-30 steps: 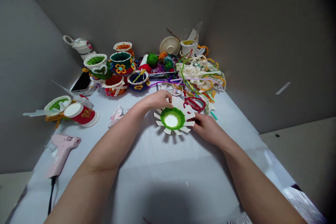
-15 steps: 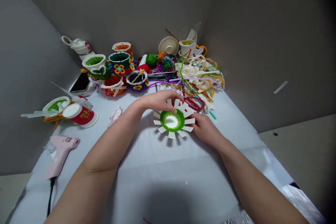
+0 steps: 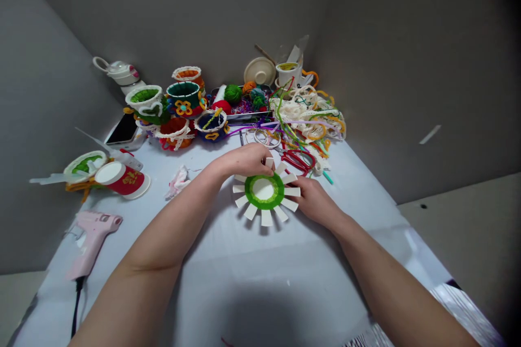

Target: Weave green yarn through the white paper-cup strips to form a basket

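Observation:
A paper cup cut into white splayed strips (image 3: 265,196), with green yarn woven in a ring round its white base, is held just above the white table (image 3: 228,271). My left hand (image 3: 244,159) curls over its far edge, fingers pinching the strips there. My right hand (image 3: 311,199) grips the strips on its right side, fingers closed on them. The cup's open face tilts toward the camera.
Red-handled scissors (image 3: 299,161) and a tangle of pipe cleaners and lace (image 3: 309,114) lie just beyond my hands. Several decorated yarn cups (image 3: 183,105) stand at the back. A red cup (image 3: 122,180) lies on its side at the left, a pink glue gun (image 3: 89,241) nearer.
Both hands have turned and tilted the cut cup so its face points more toward the camera, and it has shifted slightly nearer. The strips now fan out more evenly.

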`<state>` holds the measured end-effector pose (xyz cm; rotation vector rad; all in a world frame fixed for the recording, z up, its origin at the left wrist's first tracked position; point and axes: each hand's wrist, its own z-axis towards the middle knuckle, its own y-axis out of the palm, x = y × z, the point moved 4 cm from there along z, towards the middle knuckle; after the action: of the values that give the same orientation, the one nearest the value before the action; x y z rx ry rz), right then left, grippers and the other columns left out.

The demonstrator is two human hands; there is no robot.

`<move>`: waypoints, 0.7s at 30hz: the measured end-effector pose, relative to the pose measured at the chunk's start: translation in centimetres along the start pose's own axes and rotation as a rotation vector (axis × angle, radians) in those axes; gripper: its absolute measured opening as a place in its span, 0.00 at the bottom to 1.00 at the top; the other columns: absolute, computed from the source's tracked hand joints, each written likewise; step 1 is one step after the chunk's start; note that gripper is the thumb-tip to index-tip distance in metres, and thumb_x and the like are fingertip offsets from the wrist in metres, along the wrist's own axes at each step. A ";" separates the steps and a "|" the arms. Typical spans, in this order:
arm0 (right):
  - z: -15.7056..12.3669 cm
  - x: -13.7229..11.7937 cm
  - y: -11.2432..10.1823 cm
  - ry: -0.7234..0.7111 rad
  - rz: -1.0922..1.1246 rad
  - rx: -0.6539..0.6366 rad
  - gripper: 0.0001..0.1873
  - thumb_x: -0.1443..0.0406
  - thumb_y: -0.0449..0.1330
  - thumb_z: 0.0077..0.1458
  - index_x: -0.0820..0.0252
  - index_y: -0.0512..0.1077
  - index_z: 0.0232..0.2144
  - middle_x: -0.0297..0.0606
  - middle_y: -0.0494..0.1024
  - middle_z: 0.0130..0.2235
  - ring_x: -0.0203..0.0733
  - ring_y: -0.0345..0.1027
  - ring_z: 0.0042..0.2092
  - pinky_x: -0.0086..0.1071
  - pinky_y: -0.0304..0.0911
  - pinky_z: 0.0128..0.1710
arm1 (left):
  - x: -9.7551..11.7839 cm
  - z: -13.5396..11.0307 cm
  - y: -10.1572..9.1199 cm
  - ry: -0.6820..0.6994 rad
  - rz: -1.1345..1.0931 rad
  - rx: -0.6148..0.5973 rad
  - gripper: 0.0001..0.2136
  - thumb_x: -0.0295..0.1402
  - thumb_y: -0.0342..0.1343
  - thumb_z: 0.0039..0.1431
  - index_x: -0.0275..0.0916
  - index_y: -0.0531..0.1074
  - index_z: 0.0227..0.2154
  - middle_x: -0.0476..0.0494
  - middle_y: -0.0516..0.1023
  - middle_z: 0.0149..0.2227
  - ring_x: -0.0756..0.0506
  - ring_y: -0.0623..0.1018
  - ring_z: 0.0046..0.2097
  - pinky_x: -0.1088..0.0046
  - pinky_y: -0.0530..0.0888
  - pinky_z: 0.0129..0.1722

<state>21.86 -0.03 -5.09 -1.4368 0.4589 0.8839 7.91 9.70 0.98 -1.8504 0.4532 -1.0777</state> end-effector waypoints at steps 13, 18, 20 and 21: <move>-0.5 -0.4 -3.7 0.123 0.134 0.251 0.11 0.59 0.56 0.55 0.60 0.72 0.29 0.35 0.75 0.29 0.37 0.65 0.31 0.28 0.60 0.32 | -1.8 -0.1 -0.2 -0.271 0.044 0.000 0.13 0.39 0.56 0.46 0.37 0.78 0.32 0.45 0.78 0.29 0.48 0.72 0.30 0.75 0.62 0.27; -0.8 -1.3 -3.7 0.016 0.079 0.252 0.09 0.61 0.55 0.57 0.60 0.72 0.32 0.37 0.76 0.32 0.38 0.67 0.33 0.29 0.61 0.34 | -1.8 0.0 -0.1 -0.294 0.066 0.007 0.14 0.39 0.57 0.46 0.37 0.78 0.33 0.44 0.78 0.29 0.48 0.72 0.30 0.75 0.62 0.26; -0.9 -1.5 -3.7 -0.027 0.035 0.247 0.09 0.62 0.54 0.58 0.60 0.72 0.32 0.37 0.76 0.32 0.37 0.66 0.33 0.29 0.60 0.32 | -2.0 0.0 -0.2 -0.304 0.048 0.010 0.13 0.39 0.57 0.46 0.37 0.78 0.32 0.44 0.77 0.29 0.48 0.72 0.29 0.75 0.62 0.26; -0.9 -1.5 -3.8 -0.036 0.017 0.245 0.09 0.62 0.54 0.58 0.60 0.72 0.32 0.37 0.76 0.32 0.37 0.66 0.32 0.28 0.60 0.31 | -2.2 0.0 -0.1 -0.309 0.031 0.008 0.13 0.39 0.57 0.46 0.37 0.78 0.32 0.45 0.77 0.29 0.48 0.72 0.29 0.76 0.62 0.26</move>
<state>24.00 -0.93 -1.66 -1.1923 0.5339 0.8351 6.66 11.27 0.00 -1.9542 0.2940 -0.7540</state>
